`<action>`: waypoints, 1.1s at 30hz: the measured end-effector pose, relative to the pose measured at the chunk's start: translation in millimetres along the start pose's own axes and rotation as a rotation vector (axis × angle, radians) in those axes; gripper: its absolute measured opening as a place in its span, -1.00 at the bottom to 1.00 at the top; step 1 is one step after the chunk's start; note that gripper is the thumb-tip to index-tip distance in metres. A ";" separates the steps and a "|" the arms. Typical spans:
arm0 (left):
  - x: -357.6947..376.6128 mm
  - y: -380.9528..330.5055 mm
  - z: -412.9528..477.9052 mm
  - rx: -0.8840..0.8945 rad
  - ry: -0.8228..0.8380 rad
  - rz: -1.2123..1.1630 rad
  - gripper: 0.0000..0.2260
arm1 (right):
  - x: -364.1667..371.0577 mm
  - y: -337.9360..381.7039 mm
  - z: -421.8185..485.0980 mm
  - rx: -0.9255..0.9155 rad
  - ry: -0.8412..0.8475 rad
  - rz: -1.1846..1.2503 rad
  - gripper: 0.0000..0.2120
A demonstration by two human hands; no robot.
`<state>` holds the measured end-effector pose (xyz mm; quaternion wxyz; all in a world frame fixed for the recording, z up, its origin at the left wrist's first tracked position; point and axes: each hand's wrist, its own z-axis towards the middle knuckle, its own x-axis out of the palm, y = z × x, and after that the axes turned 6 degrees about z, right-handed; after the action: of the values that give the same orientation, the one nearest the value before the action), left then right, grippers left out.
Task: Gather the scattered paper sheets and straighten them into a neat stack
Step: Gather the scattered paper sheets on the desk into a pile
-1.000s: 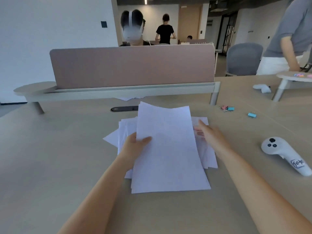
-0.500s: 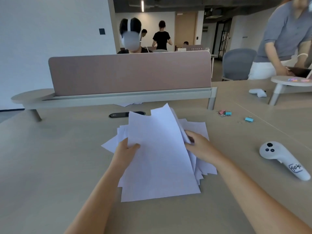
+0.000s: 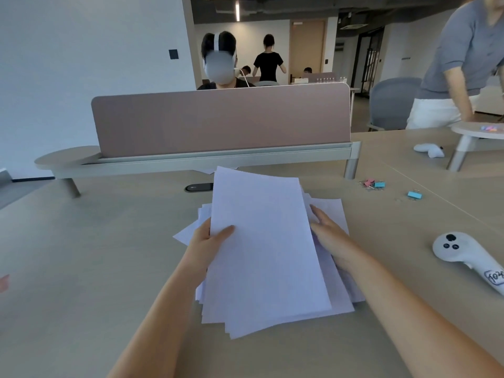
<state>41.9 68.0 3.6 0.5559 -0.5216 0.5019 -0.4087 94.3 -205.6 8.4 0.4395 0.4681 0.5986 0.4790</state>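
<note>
Sitting at a pale wood-look desk (image 3: 81, 268) in an open office, I face a dusty-pink divider panel (image 3: 221, 118) on a grey rail, with a white wall to the left and a grey chair (image 3: 392, 102) farther back on the right. On the white controller (image 3: 469, 255) at my right there is a hand-drawn label; I cannot read it with certainty. My left hand (image 3: 210, 241) pinches the left edge of the paper sheets (image 3: 264, 241), thumb on top, fingers hidden underneath. My right hand (image 3: 327, 236) lies at their right edge, fingers tucked between the layers; whether it grips I cannot tell. The pile sits mid-desk before me, top sheets lifted and tilted, lower ones fanned out unevenly. Pink and blue binder clips (image 3: 373, 184) lie beyond on the right, well apart from the paper. A dark oval cable port (image 3: 199, 187) sits just behind the pile.
</note>
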 end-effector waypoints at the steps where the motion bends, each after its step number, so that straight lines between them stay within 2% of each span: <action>1: -0.5 0.7 0.0 0.012 0.001 -0.010 -0.77 | 1.7 0.8 1.1 0.043 -0.026 0.024 -0.37; 3: 0.0 1.4 -1.6 0.025 0.009 -0.014 -0.74 | 4.9 2.7 -0.1 0.079 0.006 0.049 -0.43; 5: 2.9 1.7 -3.2 0.022 0.016 0.003 -0.69 | 10.0 5.5 -4.6 0.008 0.059 0.021 -0.65; 6: 4.4 1.9 -3.4 0.018 0.013 0.004 -0.65 | 13.0 4.0 -4.6 -0.036 0.047 0.012 -0.69; 9: 6.0 2.9 -2.3 -0.026 -0.010 -0.056 -0.38 | 18.5 0.5 -2.2 -0.114 -0.067 -0.052 -0.64; 11: 6.4 2.2 -3.5 -0.084 -0.018 -0.074 -0.15 | 19.0 -0.8 -0.8 -0.104 -0.109 -0.170 -0.72; 12: 7.5 2.1 -4.2 -0.103 -0.011 -0.068 -0.09 | 17.7 -1.8 0.1 -0.079 -0.121 -0.258 -0.76; 14: 9.6 2.7 -3.4 -0.127 -0.020 -0.045 -0.06 | 15.3 -3.1 0.3 -0.009 -0.114 -0.414 -0.70; 16: 7.0 2.9 -0.1 -0.172 -0.038 -0.033 -0.11 | 12.4 -2.1 3.8 0.028 -0.097 -0.431 -0.69; 18: 2.7 5.2 1.9 -0.212 -0.026 -0.061 -0.28 | 10.6 3.8 6.1 0.017 -0.118 -0.358 -0.84; 20: 3.7 5.5 0.7 -0.203 0.025 -0.077 -0.56 | 5.8 5.1 9.5 0.012 -0.145 -0.319 -0.75; 22: 7.4 6.4 0.2 -0.150 0.047 -0.098 -0.71 | 0.7 4.8 7.8 0.029 -0.165 -0.336 -0.59; 26: 8.5 10.5 4.7 -0.018 -0.025 -0.135 -0.74 | -8.5 2.2 8.6 0.032 -0.191 -0.332 -0.45; 29: 9.2 15.0 4.7 -0.015 -0.040 -0.136 -0.67 | -13.2 9.5 9.6 0.095 -0.072 -0.222 -0.51; 33: 11.9 18.8 4.0 0.018 -0.055 -0.080 -0.65 | -10.9 15.4 12.2 0.141 0.053 -0.279 -0.46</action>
<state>46.4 59.3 -16.8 0.5575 -0.5473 0.4613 -0.4206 110.3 -212.7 22.5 0.4518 0.3973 0.7012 0.3826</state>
